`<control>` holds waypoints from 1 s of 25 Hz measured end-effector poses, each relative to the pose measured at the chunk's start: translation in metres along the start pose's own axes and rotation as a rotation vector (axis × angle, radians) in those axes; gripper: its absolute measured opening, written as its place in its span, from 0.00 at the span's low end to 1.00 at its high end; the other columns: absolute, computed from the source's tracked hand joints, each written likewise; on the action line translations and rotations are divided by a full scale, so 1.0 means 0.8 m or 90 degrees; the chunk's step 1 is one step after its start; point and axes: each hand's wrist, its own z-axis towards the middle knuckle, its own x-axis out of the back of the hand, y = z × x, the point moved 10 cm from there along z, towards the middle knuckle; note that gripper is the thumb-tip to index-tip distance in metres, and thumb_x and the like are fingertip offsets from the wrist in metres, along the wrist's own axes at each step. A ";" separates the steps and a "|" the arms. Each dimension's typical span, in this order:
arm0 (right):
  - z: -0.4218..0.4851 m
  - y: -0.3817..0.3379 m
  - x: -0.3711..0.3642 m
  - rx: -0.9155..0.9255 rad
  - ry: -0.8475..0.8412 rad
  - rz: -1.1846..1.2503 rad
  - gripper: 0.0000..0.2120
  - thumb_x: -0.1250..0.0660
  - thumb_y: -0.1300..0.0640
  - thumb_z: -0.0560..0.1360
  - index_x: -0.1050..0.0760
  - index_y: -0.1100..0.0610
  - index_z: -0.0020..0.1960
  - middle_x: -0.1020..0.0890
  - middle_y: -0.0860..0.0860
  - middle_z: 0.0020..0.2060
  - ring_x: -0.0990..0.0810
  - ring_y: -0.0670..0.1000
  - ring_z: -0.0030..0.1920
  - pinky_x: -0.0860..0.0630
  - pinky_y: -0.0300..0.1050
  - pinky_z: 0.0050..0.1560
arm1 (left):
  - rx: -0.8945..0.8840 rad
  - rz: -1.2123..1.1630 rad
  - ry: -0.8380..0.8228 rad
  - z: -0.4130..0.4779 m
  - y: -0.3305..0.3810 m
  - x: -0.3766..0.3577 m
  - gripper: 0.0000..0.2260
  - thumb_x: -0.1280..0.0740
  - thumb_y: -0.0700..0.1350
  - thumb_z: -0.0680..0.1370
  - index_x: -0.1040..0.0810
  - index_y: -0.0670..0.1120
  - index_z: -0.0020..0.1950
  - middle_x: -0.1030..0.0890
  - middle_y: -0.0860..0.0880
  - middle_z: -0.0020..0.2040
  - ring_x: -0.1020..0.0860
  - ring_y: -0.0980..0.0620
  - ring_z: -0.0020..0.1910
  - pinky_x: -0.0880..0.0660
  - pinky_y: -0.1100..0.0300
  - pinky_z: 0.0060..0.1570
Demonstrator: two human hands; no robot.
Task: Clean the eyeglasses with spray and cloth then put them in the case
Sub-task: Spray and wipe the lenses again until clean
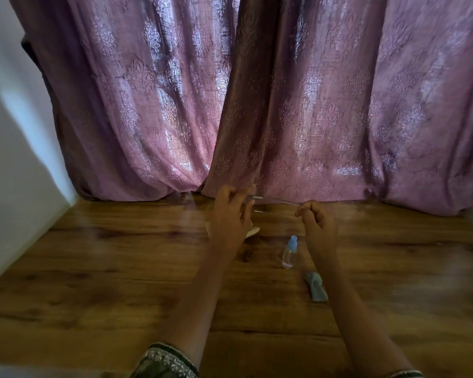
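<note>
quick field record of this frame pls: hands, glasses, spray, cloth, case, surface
left hand: holds one end of the eyeglasses
right hand: pinches the other end
eyeglasses: clear frame, held above the table, blurred
spray bottle: upright on table, blue cap on, between the forearms
cloth: grey-blue, crumpled on table by right forearm, untouched
case: white, mostly hidden behind left hand; open or closed unclear
backdrop: purple curtain
</note>
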 end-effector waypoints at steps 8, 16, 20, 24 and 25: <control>-0.005 -0.010 -0.003 0.037 -0.014 -0.026 0.11 0.41 0.56 0.72 0.28 0.62 0.35 0.30 0.57 0.25 0.35 0.43 0.26 0.38 0.36 0.26 | 0.062 -0.021 0.002 0.000 -0.007 0.005 0.06 0.31 0.37 0.70 0.18 0.41 0.45 0.22 0.41 0.43 0.24 0.53 0.37 0.33 0.71 0.41; -0.011 -0.005 0.028 0.024 0.115 -0.043 0.07 0.38 0.59 0.77 0.21 0.57 0.49 0.19 0.47 0.39 0.22 0.38 0.41 0.29 0.27 0.40 | 0.106 -0.005 0.007 -0.001 -0.030 0.005 0.05 0.29 0.35 0.70 0.18 0.40 0.45 0.22 0.41 0.45 0.21 0.49 0.37 0.30 0.70 0.40; -0.029 0.029 0.050 -0.045 0.217 -0.101 0.08 0.39 0.65 0.76 0.21 0.59 0.48 0.21 0.49 0.35 0.26 0.41 0.31 0.31 0.25 0.32 | 0.132 -0.005 0.017 0.000 -0.046 0.005 0.07 0.30 0.35 0.71 0.18 0.41 0.47 0.22 0.41 0.46 0.23 0.50 0.38 0.32 0.70 0.43; -0.039 0.102 0.042 -0.186 0.164 -0.201 0.07 0.39 0.62 0.77 0.23 0.60 0.52 0.20 0.53 0.39 0.26 0.46 0.32 0.32 0.28 0.27 | 0.139 -0.005 0.013 -0.001 -0.056 0.003 0.08 0.30 0.34 0.70 0.18 0.42 0.47 0.22 0.41 0.46 0.22 0.47 0.39 0.30 0.66 0.42; -0.043 0.120 0.037 -0.223 0.142 -0.218 0.08 0.39 0.61 0.77 0.23 0.60 0.52 0.20 0.54 0.40 0.26 0.46 0.33 0.32 0.31 0.28 | 0.140 -0.005 0.014 -0.001 -0.059 0.002 0.08 0.30 0.34 0.70 0.18 0.42 0.47 0.22 0.41 0.46 0.21 0.46 0.39 0.29 0.64 0.42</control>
